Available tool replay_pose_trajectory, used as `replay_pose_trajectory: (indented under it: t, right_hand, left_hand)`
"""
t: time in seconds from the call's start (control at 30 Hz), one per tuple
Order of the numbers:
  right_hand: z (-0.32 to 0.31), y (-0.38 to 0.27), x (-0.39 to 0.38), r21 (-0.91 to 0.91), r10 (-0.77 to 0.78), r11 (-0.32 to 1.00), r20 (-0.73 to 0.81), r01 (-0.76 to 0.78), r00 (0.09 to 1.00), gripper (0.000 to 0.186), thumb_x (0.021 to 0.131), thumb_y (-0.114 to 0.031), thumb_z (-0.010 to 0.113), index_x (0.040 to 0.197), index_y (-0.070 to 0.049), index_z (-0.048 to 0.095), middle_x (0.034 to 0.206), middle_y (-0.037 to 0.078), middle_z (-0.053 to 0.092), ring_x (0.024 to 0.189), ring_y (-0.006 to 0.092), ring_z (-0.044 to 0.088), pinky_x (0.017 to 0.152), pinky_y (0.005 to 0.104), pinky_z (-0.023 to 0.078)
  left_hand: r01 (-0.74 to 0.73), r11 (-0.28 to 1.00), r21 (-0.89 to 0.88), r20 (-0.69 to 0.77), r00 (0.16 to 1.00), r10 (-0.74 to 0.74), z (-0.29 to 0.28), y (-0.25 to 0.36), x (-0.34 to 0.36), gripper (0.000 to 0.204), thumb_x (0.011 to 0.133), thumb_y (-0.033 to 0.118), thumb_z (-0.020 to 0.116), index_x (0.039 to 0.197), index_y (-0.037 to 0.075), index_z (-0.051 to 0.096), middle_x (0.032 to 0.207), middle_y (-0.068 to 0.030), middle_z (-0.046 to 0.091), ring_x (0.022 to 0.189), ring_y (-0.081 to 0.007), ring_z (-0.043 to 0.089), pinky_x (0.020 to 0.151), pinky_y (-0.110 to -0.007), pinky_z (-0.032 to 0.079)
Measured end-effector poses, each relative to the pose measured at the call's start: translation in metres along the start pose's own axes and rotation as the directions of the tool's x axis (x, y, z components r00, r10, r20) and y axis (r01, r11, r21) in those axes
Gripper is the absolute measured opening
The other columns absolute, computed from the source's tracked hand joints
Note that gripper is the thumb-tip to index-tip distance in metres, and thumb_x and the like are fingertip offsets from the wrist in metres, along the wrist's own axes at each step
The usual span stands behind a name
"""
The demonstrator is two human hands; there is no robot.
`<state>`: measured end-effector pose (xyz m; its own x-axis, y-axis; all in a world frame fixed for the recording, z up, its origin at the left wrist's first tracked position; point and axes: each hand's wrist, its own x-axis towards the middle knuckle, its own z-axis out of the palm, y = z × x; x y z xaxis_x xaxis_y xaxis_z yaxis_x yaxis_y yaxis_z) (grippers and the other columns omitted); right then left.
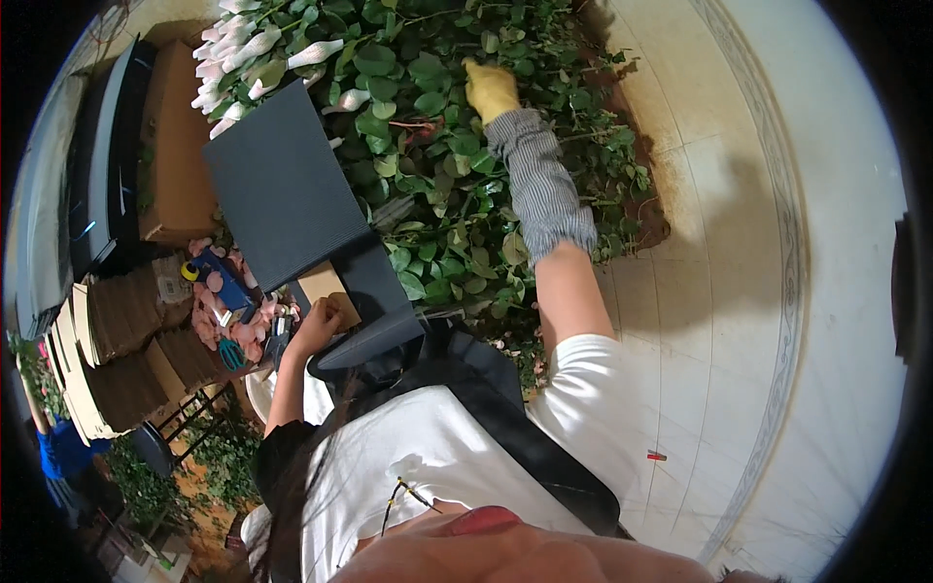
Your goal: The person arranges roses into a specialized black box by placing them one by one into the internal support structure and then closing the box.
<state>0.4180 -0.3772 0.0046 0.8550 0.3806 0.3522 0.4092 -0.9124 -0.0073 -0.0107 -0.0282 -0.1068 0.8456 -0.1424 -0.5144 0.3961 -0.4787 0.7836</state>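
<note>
My left hand (326, 323) is bare and curled at the lower edge of a small brown cardboard piece (333, 290), its fingers closed on it. That piece lies on a dark corrugated sheet (374, 282), below a larger dark grey corrugated board (287, 175) that is tilted up. My right hand (492, 90), in a yellow glove with a grey ribbed sleeve (539, 175), reaches into a wide heap of leafy green rose stems (437, 223). Its fingers look curled at the leaves; what they grip is hidden. Pale pink rose buds in white sleeves (233, 49) lie at the far left of the heap.
Stacks of brown cardboard (126, 316) stand at my left, near loose pink petals (209, 316), a blue box-like holder (224, 282) and teal-handled scissors (230, 354). A brown carton (175, 146) is behind them. Tiled floor (700, 214) runs along the right. A person in blue (66, 447) is at the far left.
</note>
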Motion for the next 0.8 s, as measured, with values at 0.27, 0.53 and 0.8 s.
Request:
replay_pose_trajectory:
  t: [0.27, 0.53, 0.8]
  right_hand:
    - [-0.128, -0.018, 0.027, 0.166, 0.027, 0.976, -0.729, 0.139, 0.684, 0.024, 0.087, -0.016, 0.057, 0.103, -0.006, 0.072, 0.095, 0.016, 0.069, 0.092, 0.0354, 0.064, 0.078, 0.0447, 0.051]
    - [-0.124, -0.024, -0.006, 0.587, 0.031, 0.802, -0.221, 0.108, 0.975, 0.056, 0.065, 0.018, 0.061, 0.115, -0.006, 0.069, 0.113, 0.016, 0.066, 0.111, 0.0346, 0.06, 0.099, 0.0414, 0.049]
    - [0.017, -0.032, -0.051, 0.165, -0.229, 0.966, 0.202, 0.197, 0.952, 0.051, 0.084, -0.005, 0.059, 0.134, -0.014, 0.059, 0.14, 0.011, 0.057, 0.133, 0.0281, 0.049, 0.116, 0.0413, 0.032]
  left_hand:
    - [-0.081, 0.995, -0.05, -0.093, 0.993, 0.076, -0.001, -0.024, -0.016, 0.027, 0.095, 0.016, 0.062, 0.11, -0.004, 0.054, 0.098, -0.0168, 0.06, 0.088, -0.0246, 0.061, 0.078, -0.035, 0.051]
    - [0.014, 0.987, -0.158, -0.022, 1.0, -0.018, -0.001, -0.019, -0.011, 0.027, 0.096, 0.017, 0.062, 0.109, -0.004, 0.054, 0.099, -0.0146, 0.06, 0.085, -0.0207, 0.063, 0.074, -0.032, 0.053]
    - [-0.001, 1.0, -0.01, -0.086, 0.996, 0.0, 0.001, -0.007, -0.006, 0.029, 0.095, 0.021, 0.064, 0.109, -0.002, 0.055, 0.091, -0.0145, 0.066, 0.081, -0.0221, 0.066, 0.074, -0.035, 0.053]
